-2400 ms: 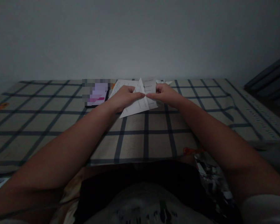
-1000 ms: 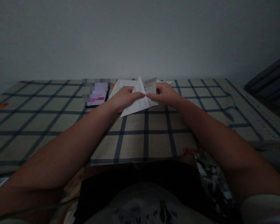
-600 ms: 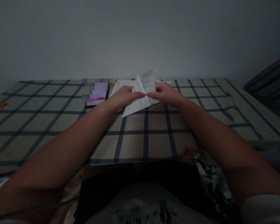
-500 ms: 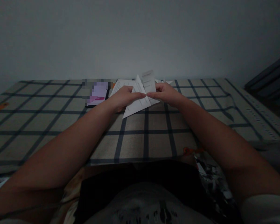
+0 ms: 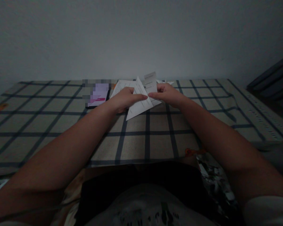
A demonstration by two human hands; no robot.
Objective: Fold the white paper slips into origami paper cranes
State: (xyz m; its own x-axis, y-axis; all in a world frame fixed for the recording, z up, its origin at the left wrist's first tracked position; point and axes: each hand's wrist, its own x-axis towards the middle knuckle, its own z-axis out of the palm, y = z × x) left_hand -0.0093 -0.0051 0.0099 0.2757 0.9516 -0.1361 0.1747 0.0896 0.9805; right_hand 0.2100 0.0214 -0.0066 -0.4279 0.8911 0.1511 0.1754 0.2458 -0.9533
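Both my hands hold a folded sheet of printed white paper (image 5: 140, 106) above the table. Its folds form pointed flaps, one pointing down toward me and others standing up at the back. My left hand (image 5: 128, 96) pinches the paper from the left, thumb lying on top. From the right, my right hand (image 5: 167, 93) grips it between thumb and curled fingers. The two thumb tips almost meet at the middle of the paper. The fingers beneath are partly hidden.
A checked cloth covers the table (image 5: 134, 146), which meets a plain wall (image 5: 141, 37). Left of my hands lies a phone (image 5: 100, 94) with a lit, partly blurred screen. Another printed sheet (image 5: 124, 84) lies behind my left hand, and white folded paper (image 5: 168, 82) behind my right.
The folded paper has shifted and tilted slightly, its lower point moving a little right. My thumbs have hardly moved, and both hands keep their hold.
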